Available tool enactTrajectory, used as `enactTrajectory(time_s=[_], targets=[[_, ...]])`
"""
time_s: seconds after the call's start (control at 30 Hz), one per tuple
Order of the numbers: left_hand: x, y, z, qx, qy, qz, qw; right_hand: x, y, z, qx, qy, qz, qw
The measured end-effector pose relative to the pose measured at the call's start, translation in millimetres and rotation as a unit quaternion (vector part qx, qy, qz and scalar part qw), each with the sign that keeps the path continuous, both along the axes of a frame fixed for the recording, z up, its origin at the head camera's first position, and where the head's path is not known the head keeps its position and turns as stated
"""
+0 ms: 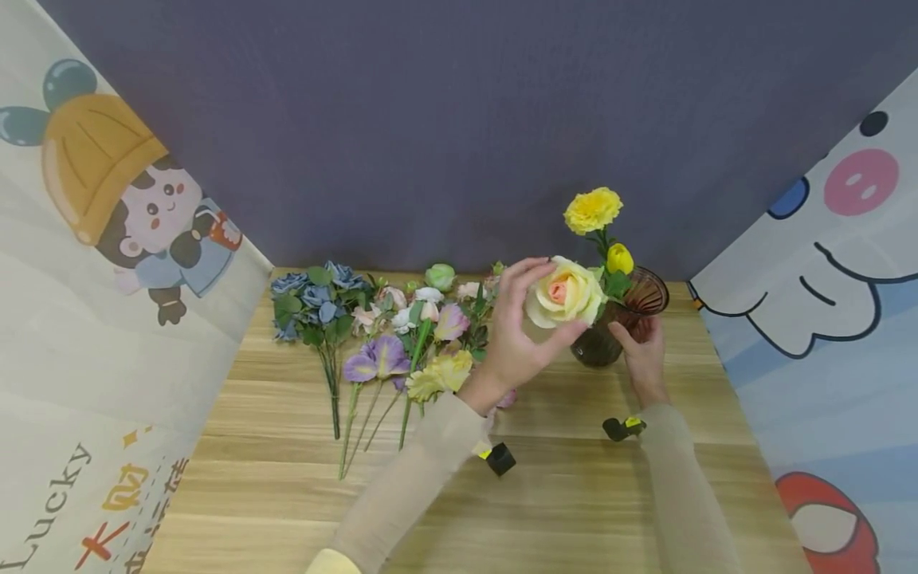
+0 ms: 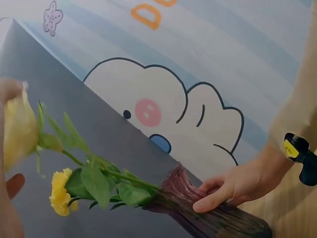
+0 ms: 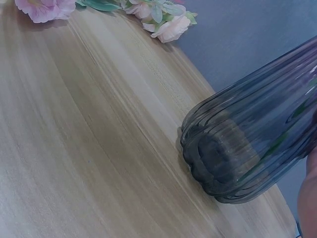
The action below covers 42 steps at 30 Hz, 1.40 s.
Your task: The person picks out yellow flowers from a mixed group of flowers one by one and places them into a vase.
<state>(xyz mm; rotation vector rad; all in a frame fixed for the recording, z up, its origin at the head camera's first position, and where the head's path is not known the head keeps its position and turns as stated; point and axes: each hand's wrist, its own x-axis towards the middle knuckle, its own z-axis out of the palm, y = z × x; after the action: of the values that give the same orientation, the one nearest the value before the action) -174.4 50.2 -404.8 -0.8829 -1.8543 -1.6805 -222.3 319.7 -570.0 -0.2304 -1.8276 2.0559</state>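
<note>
My left hand (image 1: 512,335) curls its fingers and thumb around the bloom of a cream-yellow rose (image 1: 574,296) with a peach centre. In the left wrist view, the rose's green stem (image 2: 119,173) runs into the mouth of a ribbed, purplish-brown glass vase (image 2: 181,191). My right hand (image 1: 648,363) grips the vase's side, thumb in front. A yellow carnation-like flower (image 1: 593,210) and a yellow bud (image 1: 620,259) stand out of the vase top. The right wrist view shows the vase's base (image 3: 213,158) at the tabletop, with dark stems visible through the glass.
Left of the vase lie blue roses (image 1: 315,299), a purple iris (image 1: 378,359), a yellow ruffled flower (image 1: 441,375) and several pink and white blooms on the wooden table (image 1: 545,510). A dark wall (image 1: 430,119) rises behind; printed cloths (image 1: 846,263) flank both sides.
</note>
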Motion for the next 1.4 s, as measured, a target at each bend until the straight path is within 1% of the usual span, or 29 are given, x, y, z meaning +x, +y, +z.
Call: enactTrajectory(time_s=[0.1, 0.13, 0.2, 0.3, 0.33, 0.4, 0.47, 0.63, 0.77, 0.9, 1.13, 1.27, 1.4], targets=[[-1.1, 0.0, 2.0, -0.004, 0.009, 0.028, 0.9996, 0.1, 0, 1.2, -0.006, -0.002, 0.001, 1.0], [-2.0, 0.1, 2.0, -0.004, 0.01, 0.032, 0.9994, 1.8, -1, 4.6, -0.01, 0.001, 0.004, 0.9999], [-4.2, 0.6, 2.0, -0.004, 0.014, 0.037, 0.9992, 5.3, -5, 12.1, -0.012, 0.001, 0.006, 0.9999], [-6.8, 1.4, 0.2, -0.005, 0.012, 0.042, 0.999, 6.0, -5, 15.5, -0.009, -0.013, 0.007, 0.9998], [-7.3, 1.5, -0.6, -0.007, 0.009, 0.042, 0.9991, 5.8, -5, 14.7, -0.008, -0.017, 0.007, 0.9998], [-8.0, 2.1, -2.4, -0.012, 0.0, 0.04, 0.9991, 1.6, -1, 7.8, -0.007, -0.026, 0.004, 0.9996], [-8.3, 2.8, -4.1, -0.018, -0.015, 0.039, 0.999, -0.9, 1, 2.8, -0.01, -0.025, 0.005, 0.9996], [-10.1, 7.1, -8.7, -0.022, -0.051, 0.037, 0.9978, -1.0, 2, 1.3, -0.01, -0.017, 0.006, 0.9998], [-13.0, 11.9, -12.6, -0.006, -0.066, 0.03, 0.9974, -1.9, 3, -0.5, -0.004, -0.023, 0.002, 0.9997], [-15.7, 17.6, -15.4, 0.012, -0.069, 0.025, 0.9972, -0.2, 2, 3.1, -0.009, -0.023, 0.003, 0.9997], [-16.5, 25.9, -20.6, 0.018, -0.095, 0.018, 0.9952, 9.5, -7, 18.5, -0.019, -0.008, 0.013, 0.9997], [-16.8, 29.6, -22.8, 0.019, -0.106, 0.016, 0.994, 11.0, -8, 20.3, -0.015, 0.002, 0.013, 0.9998], [-17.1, 32.1, -23.5, 0.013, -0.107, 0.024, 0.9939, 11.6, -9, 20.7, -0.017, -0.001, 0.013, 0.9998]])
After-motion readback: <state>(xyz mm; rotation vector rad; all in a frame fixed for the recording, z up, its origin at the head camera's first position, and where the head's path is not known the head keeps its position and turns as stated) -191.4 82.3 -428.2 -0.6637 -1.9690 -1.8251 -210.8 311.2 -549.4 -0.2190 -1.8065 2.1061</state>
